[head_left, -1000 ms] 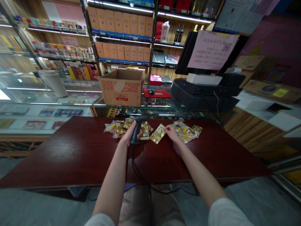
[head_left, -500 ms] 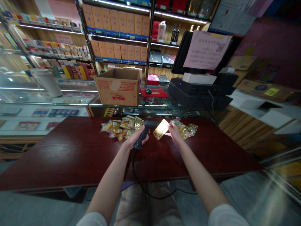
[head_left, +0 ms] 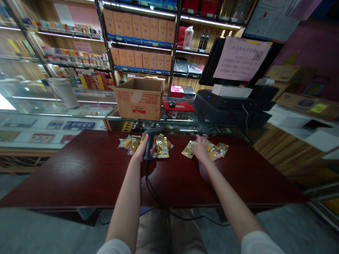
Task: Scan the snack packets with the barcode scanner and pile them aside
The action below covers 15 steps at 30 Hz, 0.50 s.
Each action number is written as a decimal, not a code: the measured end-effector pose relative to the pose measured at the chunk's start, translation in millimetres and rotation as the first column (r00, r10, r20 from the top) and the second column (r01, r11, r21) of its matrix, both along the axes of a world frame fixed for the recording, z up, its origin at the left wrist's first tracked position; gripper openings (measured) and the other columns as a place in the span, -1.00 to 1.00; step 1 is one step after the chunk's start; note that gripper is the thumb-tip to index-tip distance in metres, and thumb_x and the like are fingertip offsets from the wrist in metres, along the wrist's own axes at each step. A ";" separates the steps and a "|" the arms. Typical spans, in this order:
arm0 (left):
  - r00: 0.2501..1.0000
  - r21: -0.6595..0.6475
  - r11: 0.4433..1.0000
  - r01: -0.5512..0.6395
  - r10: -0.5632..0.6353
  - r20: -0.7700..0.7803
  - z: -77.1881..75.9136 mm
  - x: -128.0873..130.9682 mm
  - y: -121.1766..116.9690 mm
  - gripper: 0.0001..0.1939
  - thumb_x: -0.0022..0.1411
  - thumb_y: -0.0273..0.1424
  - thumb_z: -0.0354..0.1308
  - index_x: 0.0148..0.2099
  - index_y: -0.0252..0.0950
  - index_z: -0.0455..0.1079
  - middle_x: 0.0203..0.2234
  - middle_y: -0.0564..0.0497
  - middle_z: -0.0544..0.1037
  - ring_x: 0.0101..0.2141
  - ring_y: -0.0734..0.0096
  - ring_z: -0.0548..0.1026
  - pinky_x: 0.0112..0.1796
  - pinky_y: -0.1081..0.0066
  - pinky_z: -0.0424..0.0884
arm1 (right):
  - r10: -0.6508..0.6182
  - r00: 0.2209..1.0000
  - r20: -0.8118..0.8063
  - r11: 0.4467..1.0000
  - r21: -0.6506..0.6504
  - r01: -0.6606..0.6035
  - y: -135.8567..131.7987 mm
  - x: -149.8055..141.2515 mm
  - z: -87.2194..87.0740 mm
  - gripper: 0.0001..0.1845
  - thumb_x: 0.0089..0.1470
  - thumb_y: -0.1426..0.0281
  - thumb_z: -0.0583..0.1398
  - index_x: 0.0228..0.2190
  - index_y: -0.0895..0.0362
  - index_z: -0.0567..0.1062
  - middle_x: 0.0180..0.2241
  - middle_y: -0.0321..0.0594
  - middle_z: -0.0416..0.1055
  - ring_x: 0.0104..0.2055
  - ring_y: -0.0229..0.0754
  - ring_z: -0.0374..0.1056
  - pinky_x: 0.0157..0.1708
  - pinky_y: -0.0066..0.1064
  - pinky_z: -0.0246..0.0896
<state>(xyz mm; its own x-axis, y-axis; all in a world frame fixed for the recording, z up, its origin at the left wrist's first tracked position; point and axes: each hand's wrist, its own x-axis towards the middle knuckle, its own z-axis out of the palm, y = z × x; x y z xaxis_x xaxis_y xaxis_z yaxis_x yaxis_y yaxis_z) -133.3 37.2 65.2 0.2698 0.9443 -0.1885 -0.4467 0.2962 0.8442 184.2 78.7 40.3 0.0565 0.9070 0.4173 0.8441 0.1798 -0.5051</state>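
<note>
Left hand [head_left: 140, 150] wraps black barcode scanner [head_left: 149, 145]. Glossy gold packet [head_left: 188, 150] at right hand's [head_left: 201, 151] nine o'clock; its fingers' grip indeterminable.

The left hand [head_left: 140, 150] is gripping a black barcode scanner [head_left: 149, 145], whose cable [head_left: 147, 176] is trailing over the near edge of the wooden surface [head_left: 92, 169]. Just right of the scanner, a gold foil packet [head_left: 162, 147] is lying on the left pile. The right hand [head_left: 201, 150] is reaching over the right pile, its grip unclear, with another gold packet [head_left: 188, 150] lying beside it. Beyond, an open cardboard box [head_left: 138, 106] is standing near a red mouse pad [head_left: 182, 106].
</note>
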 end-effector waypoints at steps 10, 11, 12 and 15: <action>0.989 -0.010 0.989 -0.148 0.148 -0.014 -3.1 -8.9 2.9 -0.40 0.24 0.18 0.01 -0.33 -0.32 0.33 -0.65 0.08 0.38 -0.75 0.59 0.24 -0.68 0.52 0.19 | 0.145 0.984 0.106 0.927 -0.363 -0.097 13.3 -126.8 -9.4 -0.44 0.08 0.05 0.25 0.01 0.13 0.47 0.07 0.08 0.32 0.13 0.15 0.28 0.04 -0.15 0.19; 0.988 -0.011 0.988 -0.153 0.152 -0.016 -4.6 -8.0 4.1 -0.40 0.24 0.18 0.01 -0.35 -0.32 0.32 -0.65 0.07 0.38 -0.75 0.60 0.23 -0.69 0.52 0.19 | 0.137 0.984 0.114 0.925 -0.370 -0.086 17.0 -122.6 -9.4 -0.48 0.08 0.08 0.25 -0.01 0.12 0.48 0.06 0.07 0.33 0.12 0.14 0.28 0.03 -0.17 0.19; 0.988 -0.012 0.988 -0.154 0.153 -0.023 -6.1 -7.0 5.7 -0.40 0.24 0.18 0.01 -0.37 -0.32 0.32 -0.66 0.07 0.38 -0.75 0.60 0.23 -0.69 0.53 0.18 | 0.135 0.984 0.117 0.922 -0.377 -0.082 20.7 -115.6 -9.6 -0.51 0.08 0.11 0.26 -0.03 0.13 0.49 0.04 0.05 0.34 0.10 0.11 0.30 0.03 -0.19 0.19; 0.989 -0.008 0.990 -0.138 0.137 -0.048 -11.1 -2.0 11.0 -0.40 0.25 0.17 0.01 -0.40 -0.32 0.32 -0.67 0.05 0.38 -0.76 0.60 0.22 -0.70 0.52 0.17 | 0.118 0.988 0.095 0.921 -0.383 -0.073 31.0 -85.1 -11.9 -0.58 0.03 0.21 0.30 -0.10 0.15 0.50 -0.03 0.01 0.39 0.01 0.02 0.37 0.01 -0.26 0.20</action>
